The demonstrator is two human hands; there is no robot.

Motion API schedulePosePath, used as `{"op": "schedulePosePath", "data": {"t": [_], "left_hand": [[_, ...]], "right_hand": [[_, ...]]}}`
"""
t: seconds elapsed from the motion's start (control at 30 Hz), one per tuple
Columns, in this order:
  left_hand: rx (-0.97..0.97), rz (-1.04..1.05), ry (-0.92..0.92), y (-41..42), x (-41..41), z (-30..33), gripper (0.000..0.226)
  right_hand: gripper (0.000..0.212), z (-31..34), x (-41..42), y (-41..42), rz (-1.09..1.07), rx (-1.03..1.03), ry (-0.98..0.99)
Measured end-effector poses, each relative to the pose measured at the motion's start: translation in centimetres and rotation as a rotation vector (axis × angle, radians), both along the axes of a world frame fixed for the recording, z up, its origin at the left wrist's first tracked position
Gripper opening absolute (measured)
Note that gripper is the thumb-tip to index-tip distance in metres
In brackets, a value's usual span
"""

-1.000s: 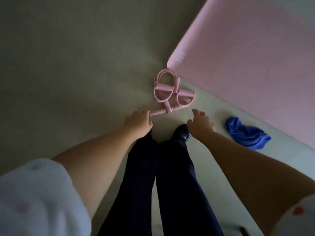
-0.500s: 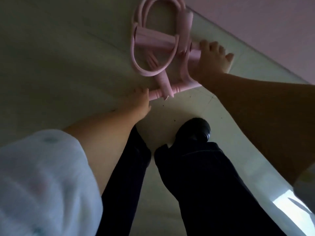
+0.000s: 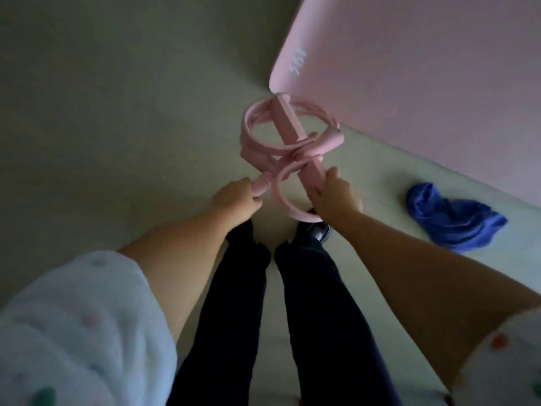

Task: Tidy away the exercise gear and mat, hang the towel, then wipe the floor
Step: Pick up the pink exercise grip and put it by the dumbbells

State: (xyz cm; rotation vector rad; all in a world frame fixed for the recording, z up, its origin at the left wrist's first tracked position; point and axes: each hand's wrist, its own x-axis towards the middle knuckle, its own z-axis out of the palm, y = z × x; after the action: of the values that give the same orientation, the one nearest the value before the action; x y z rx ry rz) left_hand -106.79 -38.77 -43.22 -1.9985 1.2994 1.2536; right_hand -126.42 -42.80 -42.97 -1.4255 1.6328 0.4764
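A pink pedal resistance band (image 3: 288, 142), with loops, tubes and foam bars, hangs lifted off the floor in front of me. My left hand (image 3: 237, 197) is closed on the end of one pink handle bar. My right hand (image 3: 333, 194) grips the lower end of the other pink bar, and a loop dangles between the two hands. The pink exercise mat (image 3: 424, 83) lies flat on the floor at the upper right. A crumpled blue towel (image 3: 450, 222) lies on the floor right of my right arm, just below the mat's edge.
Pale tiled floor (image 3: 117, 112) spreads to the left and ahead. My dark trouser legs and a black shoe (image 3: 317, 231) stand directly below the band.
Both hands reached down, closed on the pink band's bars and raised it off the floor. The view has pulled back up, so the mat and blue towel show again.
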Motion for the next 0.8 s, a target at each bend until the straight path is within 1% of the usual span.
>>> {"op": "schedulePosePath", "data": {"t": [0.07,0.17,0.27,0.37,0.47,0.53,0.7,0.8], "left_hand": [[-0.021,-0.038,0.004,-1.4,-0.5,5.8,0.031],[-0.110,-0.119,-0.011,-3.4,-1.5,15.2,0.028],[-0.242,-0.180,-0.007,-5.2,-2.9,23.8,0.029],[-0.355,-0.218,0.017,-5.9,-4.5,30.5,0.030],[-0.401,-0.256,0.071,-5.6,-6.0,34.3,0.032],[-0.411,-0.329,0.094,-4.7,-7.1,36.0,0.031],[-0.426,-0.654,0.118,-2.1,-10.0,39.4,0.034],[-0.424,-0.846,0.155,-0.9,-13.4,40.9,0.034]], "right_hand": [[0.034,5.6,-0.2,-0.2,-0.067,-0.001,-0.024],[0.034,14.9,-1.7,-1.5,-0.096,-0.055,-0.024],[0.034,23.7,-3.8,-2.7,-0.108,-0.174,-0.033],[0.034,31.2,-5.5,-2.6,-0.140,-0.280,-0.005],[0.034,36.0,-6.8,-0.8,-0.212,-0.385,0.041],[0.033,38.3,-7.5,2.0,-0.290,-0.404,0.087],[0.034,40.9,-9.8,10.7,-0.525,-0.390,0.142],[0.033,42.2,-12.7,15.0,-0.659,-0.406,0.183]]}}
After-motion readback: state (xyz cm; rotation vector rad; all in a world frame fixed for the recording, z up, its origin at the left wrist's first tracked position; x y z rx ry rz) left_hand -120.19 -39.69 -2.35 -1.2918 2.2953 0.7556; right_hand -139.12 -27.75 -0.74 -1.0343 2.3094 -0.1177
